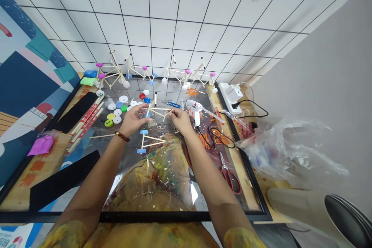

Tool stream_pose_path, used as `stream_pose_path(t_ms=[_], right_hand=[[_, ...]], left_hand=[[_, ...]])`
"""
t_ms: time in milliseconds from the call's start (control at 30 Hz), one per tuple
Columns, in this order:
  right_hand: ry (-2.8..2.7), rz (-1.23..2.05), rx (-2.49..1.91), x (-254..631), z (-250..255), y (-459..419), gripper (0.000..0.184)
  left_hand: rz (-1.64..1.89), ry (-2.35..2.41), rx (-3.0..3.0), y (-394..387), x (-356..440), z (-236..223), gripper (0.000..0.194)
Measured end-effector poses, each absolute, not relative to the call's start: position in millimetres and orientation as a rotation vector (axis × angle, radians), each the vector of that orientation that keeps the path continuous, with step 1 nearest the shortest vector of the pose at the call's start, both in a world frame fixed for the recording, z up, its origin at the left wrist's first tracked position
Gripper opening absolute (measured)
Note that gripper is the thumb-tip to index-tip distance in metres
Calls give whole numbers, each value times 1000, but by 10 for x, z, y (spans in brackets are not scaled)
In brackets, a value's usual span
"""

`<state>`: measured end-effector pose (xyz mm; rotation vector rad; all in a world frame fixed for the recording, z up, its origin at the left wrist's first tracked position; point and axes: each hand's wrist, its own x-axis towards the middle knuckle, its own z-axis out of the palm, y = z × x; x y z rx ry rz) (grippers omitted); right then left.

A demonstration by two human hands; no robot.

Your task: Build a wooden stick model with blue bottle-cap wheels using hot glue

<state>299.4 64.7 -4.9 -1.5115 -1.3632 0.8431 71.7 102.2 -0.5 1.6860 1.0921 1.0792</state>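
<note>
- The wooden stick frame [158,111] goes behind the fingers [138,108], hiding its joints there.
- Whatever bluish things sit inside the clear plastic bag [290,151] blur behind the film.
- A pale rounded object with a dark rim [308,209] runs off the lower right corner, too cut off to identify.

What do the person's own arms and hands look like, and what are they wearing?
The left hand and right hand are bare, without gloves. A bracelet of dark reddish-brown beads circles the left wrist. The forearms are uncovered; the left sleeve and right sleeve, at the view's bottom, are mottled yellow with green.
</note>
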Motion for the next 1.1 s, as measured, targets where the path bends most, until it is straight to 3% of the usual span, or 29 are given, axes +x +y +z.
stream_pose_path(t_ms=[533, 833, 933, 1100], right_hand=[[-1390, 821, -1526, 2983, -32, 643, 18], [-1413, 813, -1526, 2995, -41, 645, 20], [-1419, 804, -1522, 3000, -54, 647, 20], [-1416, 788, -1508, 2997, -90, 658, 24]], left_hand=[[1130, 1077, 1631, 886, 856, 57, 56], [1220, 1181, 1937, 900, 773, 123, 77], [1308, 1176, 1986, 868, 781, 180, 69], [1568, 1290, 2125, 750, 836, 274, 34]])
